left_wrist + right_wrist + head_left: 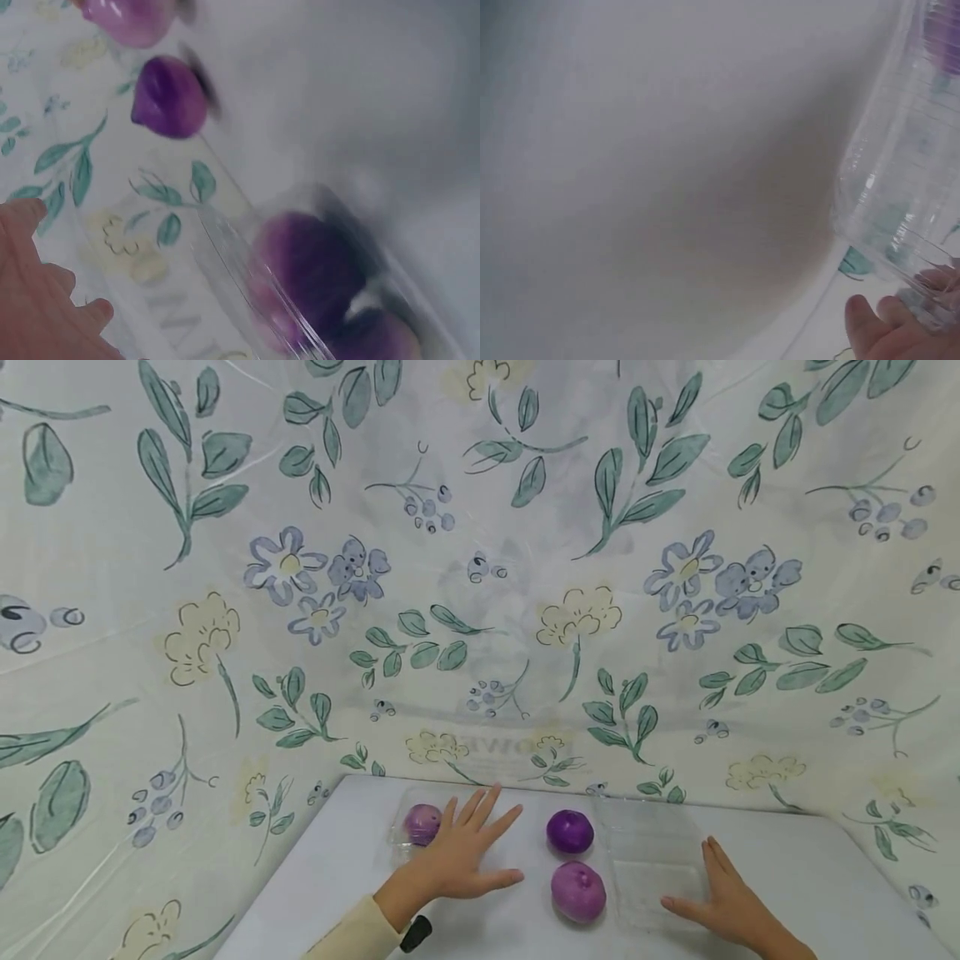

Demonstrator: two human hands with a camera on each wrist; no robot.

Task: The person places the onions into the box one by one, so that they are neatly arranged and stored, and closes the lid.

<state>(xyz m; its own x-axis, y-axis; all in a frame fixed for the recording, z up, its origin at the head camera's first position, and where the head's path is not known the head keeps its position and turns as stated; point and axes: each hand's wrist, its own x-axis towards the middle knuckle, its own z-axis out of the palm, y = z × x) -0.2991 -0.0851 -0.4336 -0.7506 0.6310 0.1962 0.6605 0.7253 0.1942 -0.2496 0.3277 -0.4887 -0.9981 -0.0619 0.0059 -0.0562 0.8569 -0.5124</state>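
Observation:
My left hand [459,853] is stretched out with its fingers spread, over the right side of a clear plastic box [397,842]. Inside that box lies a purple onion [422,823]; the left wrist view shows a darker one [311,277] and part of another [379,337] behind the plastic. To the right of this hand, a dark purple onion [570,832] and a lighter pinkish-purple onion [578,892] sit on the table. At the right edge of a second clear plastic container [656,868], my right hand [731,902] has straight fingers and thumb apart; its fingertips seem to touch the plastic.
A white table [300,893] carries everything. Behind it and at the sides hangs a pale sheet [495,610] printed with leaves and flowers. A small black object [416,933] is visible at the left wrist.

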